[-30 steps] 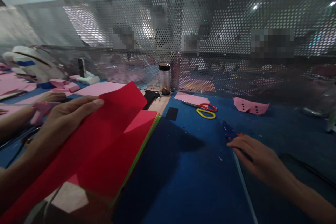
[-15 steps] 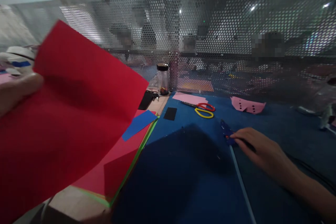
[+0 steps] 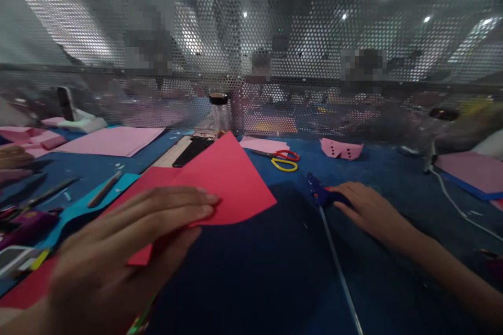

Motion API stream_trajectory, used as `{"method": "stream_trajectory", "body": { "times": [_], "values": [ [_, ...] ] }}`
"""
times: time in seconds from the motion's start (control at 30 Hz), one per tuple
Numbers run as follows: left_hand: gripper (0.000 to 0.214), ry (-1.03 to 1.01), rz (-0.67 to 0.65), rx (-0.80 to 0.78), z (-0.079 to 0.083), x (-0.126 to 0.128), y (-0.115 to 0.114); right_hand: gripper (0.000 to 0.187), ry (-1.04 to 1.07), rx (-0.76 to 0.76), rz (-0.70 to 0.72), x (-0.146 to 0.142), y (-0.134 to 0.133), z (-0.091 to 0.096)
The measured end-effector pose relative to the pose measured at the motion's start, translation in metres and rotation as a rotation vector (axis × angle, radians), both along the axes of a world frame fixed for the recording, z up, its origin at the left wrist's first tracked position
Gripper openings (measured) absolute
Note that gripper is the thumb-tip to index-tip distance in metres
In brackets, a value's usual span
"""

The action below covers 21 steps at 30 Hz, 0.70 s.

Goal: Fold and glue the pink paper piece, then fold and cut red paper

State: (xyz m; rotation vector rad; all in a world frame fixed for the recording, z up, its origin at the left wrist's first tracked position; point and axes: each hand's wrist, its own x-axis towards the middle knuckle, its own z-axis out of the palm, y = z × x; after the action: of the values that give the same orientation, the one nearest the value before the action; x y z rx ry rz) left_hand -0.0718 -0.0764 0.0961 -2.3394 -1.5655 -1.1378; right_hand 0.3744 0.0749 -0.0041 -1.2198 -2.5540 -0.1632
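My left hand (image 3: 129, 241), somewhat blurred, is closed on a red sheet of paper (image 3: 236, 183), fingers on top and thumb beneath. The sheet stands tilted, one corner pointing up and away. Over on the right, my right hand (image 3: 365, 207) has its fingers around the handle of a dark blue glue gun (image 3: 320, 196) lying low over the table. A long translucent glue stick (image 3: 340, 272) sticks out of its back toward me. Beyond the gun are scissors (image 3: 285, 159) with red and yellow handles and a folded pink paper piece (image 3: 341, 149) with dark marks.
A blue table (image 3: 243, 282) spans the front. Behind it rises a perforated metal screen (image 3: 306, 26), with a black-lidded jar (image 3: 219, 110) before it. Pink sheets (image 3: 113, 141) lie at left, near another person's hand (image 3: 15, 159). More pink paper (image 3: 471, 170) and a white cord (image 3: 456, 204) are at right.
My left hand has brought the red sheet down and rightward over the table. My view has turned left. The right hand stays on the glue gun.
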Motion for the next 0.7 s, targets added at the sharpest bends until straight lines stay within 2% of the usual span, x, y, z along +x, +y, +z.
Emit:
{"method": "stream_trajectory", "body": {
  "times": [0.03, 0.13, 0.3, 0.5, 0.7],
  "values": [
    [0.048, 0.037, -0.085, 0.068, -0.002, 0.011, 0.001, 0.033, -0.005, 0.0, -0.004, 0.001, 0.0, -0.001],
    [0.054, 0.099, -0.249, 0.068, -0.016, 0.034, 0.007, 0.033, -0.022, 0.012, -0.01, 0.002, 0.001, -0.004],
    [0.033, 0.224, -0.407, 0.064, -0.041, 0.048, 0.009, 0.033, -0.064, -0.007, -0.028, 0.002, 0.004, -0.011],
    [0.024, 0.235, -0.524, 0.073, -0.049, 0.074, 0.008, 0.032, -0.057, -0.019, -0.063, 0.007, 0.006, -0.012],
    [0.023, 0.271, -0.528, 0.062, -0.056, 0.086, 0.008, 0.033, -0.048, -0.025, -0.129, 0.013, 0.008, -0.006]
  ]
}}
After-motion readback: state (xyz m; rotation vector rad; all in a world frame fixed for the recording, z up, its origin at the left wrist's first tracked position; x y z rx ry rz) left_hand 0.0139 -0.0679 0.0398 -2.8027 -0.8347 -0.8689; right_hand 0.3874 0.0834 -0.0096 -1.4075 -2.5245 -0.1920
